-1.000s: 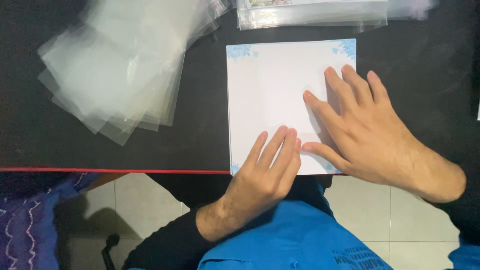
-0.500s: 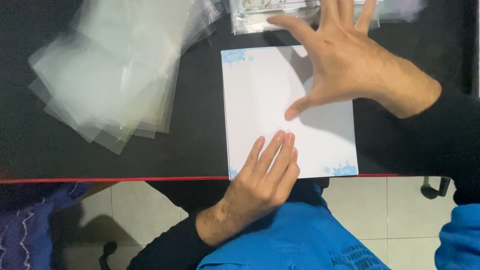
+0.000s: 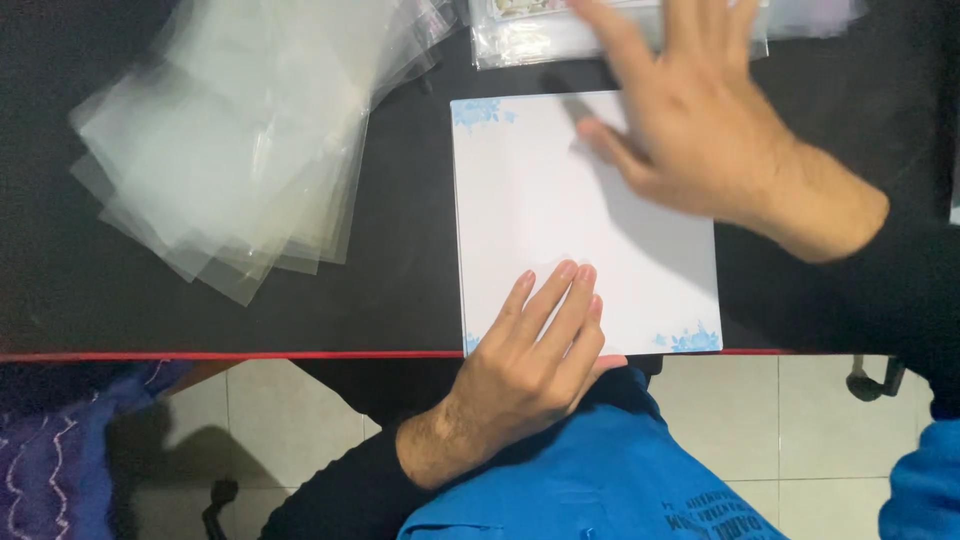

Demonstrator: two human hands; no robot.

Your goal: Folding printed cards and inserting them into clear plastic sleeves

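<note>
Head view looked straight down on a black table [image 3: 400, 200] with a red near edge. Nearest, the left hand [image 3: 530, 360] lay flat with fingers straight and together, pressing the near edge of a white sheet [image 3: 560, 210] that had pale blue flower prints at its corners. It gripped nothing. The sheet rested on the table at centre, its near edge at the table's edge. Farther off, the right hand [image 3: 700, 130] was spread open and blurred above the sheet's far right part, its thumb close to the paper; whether it touched the sheet could not be told, and it held nothing. Left of the sheet, apart from it, lay a fanned stack of clear plastic sleeves [image 3: 230, 150]. Beyond the sheet's far edge sat filled clear bags [image 3: 540, 35], just past the right hand's fingertips.
</note>
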